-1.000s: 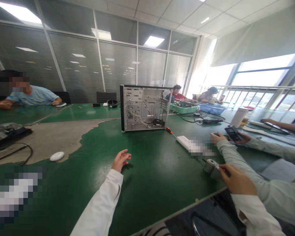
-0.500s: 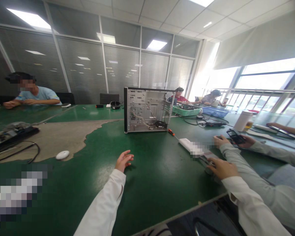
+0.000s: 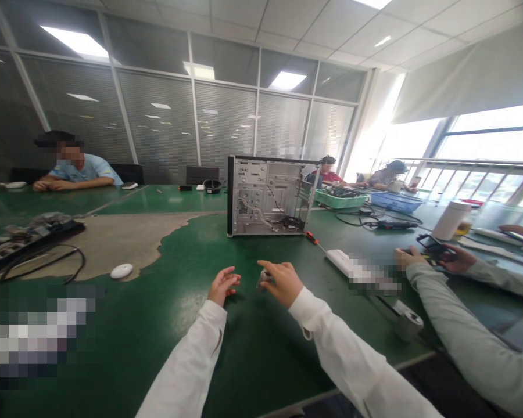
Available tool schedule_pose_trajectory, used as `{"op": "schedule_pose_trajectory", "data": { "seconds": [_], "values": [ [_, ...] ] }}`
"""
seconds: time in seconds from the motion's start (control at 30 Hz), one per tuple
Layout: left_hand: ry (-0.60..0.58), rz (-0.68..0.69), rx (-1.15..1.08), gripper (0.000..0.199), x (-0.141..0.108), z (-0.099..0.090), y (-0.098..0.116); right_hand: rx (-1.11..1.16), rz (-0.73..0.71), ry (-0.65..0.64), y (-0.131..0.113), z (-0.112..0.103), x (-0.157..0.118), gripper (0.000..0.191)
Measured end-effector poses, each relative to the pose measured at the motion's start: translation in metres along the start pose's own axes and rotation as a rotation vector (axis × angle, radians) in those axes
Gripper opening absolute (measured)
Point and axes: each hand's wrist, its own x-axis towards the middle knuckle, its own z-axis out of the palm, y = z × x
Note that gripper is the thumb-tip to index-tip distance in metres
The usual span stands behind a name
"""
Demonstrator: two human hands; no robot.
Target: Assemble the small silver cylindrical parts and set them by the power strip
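- Head view: right hand (image 3: 287, 283) pinches a small pale piece (image 3: 264, 277) in front of the computer case (image 3: 279, 194), likely by fingertips because it's little.
- Left hand (image 3: 221, 285), empty, curls loosely before the case.
- Screwdriver (image 3: 312, 237) lies beside the case, perhaps for easy reach.

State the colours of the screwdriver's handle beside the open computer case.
Handle: orange and black, as the head view shows.

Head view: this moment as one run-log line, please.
left hand: open, empty | right hand: holding small object | computer case: side open, beyond hands
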Motion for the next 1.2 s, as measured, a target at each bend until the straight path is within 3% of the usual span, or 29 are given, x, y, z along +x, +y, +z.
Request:
{"op": "schedule_pose_trajectory", "data": {
  "seconds": [0.17, 0.3, 0.4, 0.57, 0.73, 0.83, 0.97, 1.2],
  "values": [
    [0.058, 0.017, -0.008, 0.039, 0.005, -0.005, -0.002, 0.207, 0.012, 0.016, -0.012, 0.072, 0.025, 0.061],
    [0.056, 0.025, 0.037, 0.039, 0.011, -0.006, -0.006, 0.506, 0.078, 0.053, 0.001, 0.101, 0.019, 0.077],
    [0.028, 0.082, 0.126, 0.039, 0.013, -0.005, -0.009, 0.639, 0.097, 0.038, 0.006, 0.1, 0.014, 0.083],
    [-0.063, 0.238, 0.397, 0.046, 0.01, -0.002, -0.009, 0.696, 0.087, 0.071, 0.004, 0.09, 0.015, 0.068],
    [-0.057, 0.476, 0.661, 0.055, 0.001, 0.007, 0.0, 0.745, 0.099, 0.094, 0.005, 0.09, 0.016, 0.06],
    [-0.07, 0.577, 0.732, 0.041, -0.002, 0.013, 0.005, 0.759, 0.113, 0.063, 0.007, 0.091, 0.016, 0.06],
    [-0.069, 0.525, 0.624, 0.023, -0.002, 0.019, 0.01, 0.753, 0.125, 0.021, 0.009, 0.091, 0.016, 0.062],
    [-0.006, 0.421, 0.47, 0.025, 0.005, 0.017, 0.004, 0.794, 0.143, -0.002, 0.01, 0.09, 0.016, 0.064]
  ]
}}
